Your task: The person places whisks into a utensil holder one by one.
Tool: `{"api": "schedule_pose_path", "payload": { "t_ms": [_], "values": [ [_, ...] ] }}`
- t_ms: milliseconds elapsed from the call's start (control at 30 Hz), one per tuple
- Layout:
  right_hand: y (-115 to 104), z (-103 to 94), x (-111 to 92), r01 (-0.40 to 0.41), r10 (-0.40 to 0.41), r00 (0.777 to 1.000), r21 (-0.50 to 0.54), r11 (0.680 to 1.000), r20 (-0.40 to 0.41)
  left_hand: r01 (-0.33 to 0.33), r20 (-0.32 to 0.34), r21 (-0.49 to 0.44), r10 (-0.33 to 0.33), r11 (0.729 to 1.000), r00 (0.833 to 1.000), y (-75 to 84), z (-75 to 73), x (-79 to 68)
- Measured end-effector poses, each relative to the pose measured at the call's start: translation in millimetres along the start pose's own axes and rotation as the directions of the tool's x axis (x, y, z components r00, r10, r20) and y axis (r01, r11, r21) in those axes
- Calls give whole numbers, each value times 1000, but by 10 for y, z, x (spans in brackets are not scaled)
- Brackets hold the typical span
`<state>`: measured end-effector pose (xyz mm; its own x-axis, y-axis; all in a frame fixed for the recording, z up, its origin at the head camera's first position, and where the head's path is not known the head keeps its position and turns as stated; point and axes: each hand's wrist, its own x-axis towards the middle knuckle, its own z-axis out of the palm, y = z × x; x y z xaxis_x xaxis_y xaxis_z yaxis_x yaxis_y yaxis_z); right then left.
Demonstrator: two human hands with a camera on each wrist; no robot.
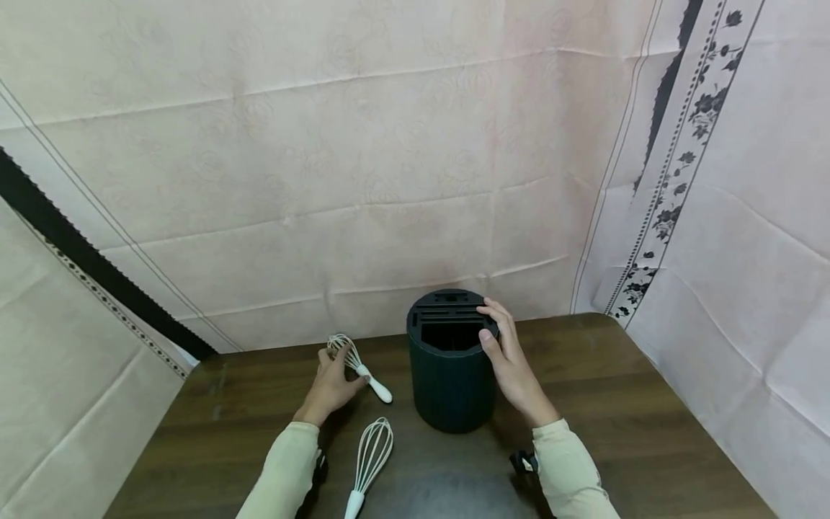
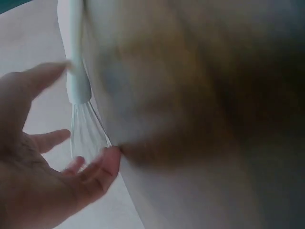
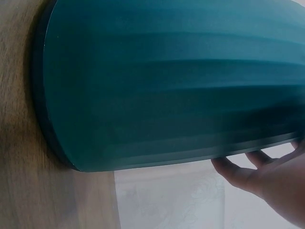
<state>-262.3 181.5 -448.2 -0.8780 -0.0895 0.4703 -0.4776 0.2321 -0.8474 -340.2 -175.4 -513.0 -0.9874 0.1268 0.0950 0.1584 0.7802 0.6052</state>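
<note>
A dark green ribbed utensil holder (image 1: pixel 454 393) with a slotted black top stands upright on the table. My right hand (image 1: pixel 512 360) holds its right rim, with thumb and fingertips over the edge; the right wrist view shows fingers (image 3: pixel 233 174) against the ribbed side. At the table's back edge lies a small white whisk (image 1: pixel 381 391). Over its wire end is my left hand (image 1: pixel 333 386), fingers loosely bent and thumb apart from them near the handle (image 2: pixel 78 86). A second white whisk (image 1: pixel 354 503) lies closer to me, untouched, its handle end cut off by the frame.
The brown wooden table (image 1: pixel 583 404) has rounded back corners. Pale patterned cloth (image 1: pixel 389 180) hangs right behind it, with more cloth at both sides. A dark strapped device (image 1: pixel 521 461) sits at the right wrist.
</note>
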Motion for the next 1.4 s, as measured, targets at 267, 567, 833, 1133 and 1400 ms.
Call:
{"api": "schedule_pose_path", "payload": {
  "t_ms": [267, 567, 833, 1133, 1400],
  "values": [
    [-8, 50, 5, 10, -10, 1000, 5, 1000, 13, -62, -27, -25, 61, 998, 998, 6, 12, -46],
    [6, 27, 16, 10, -10, 1000, 3, 1000, 0, -95, 152, 136, 74, 986, 986, 151, -28, -118],
    [39, 58, -33, -1, 1, 1000, 6, 1000, 0, -26, 1, 64, 26, 998, 1000, -71, -74, -208],
    [17, 31, -19, 4, -4, 1000, 0, 1000, -2, 109, -47, -157, -117, 982, 992, -213, -179, -264],
    [-1, 3, -2, 19, -19, 1000, -1, 1000, -9, 244, 52, -428, -246, 870, 968, -185, -193, -222]
  ]
}}
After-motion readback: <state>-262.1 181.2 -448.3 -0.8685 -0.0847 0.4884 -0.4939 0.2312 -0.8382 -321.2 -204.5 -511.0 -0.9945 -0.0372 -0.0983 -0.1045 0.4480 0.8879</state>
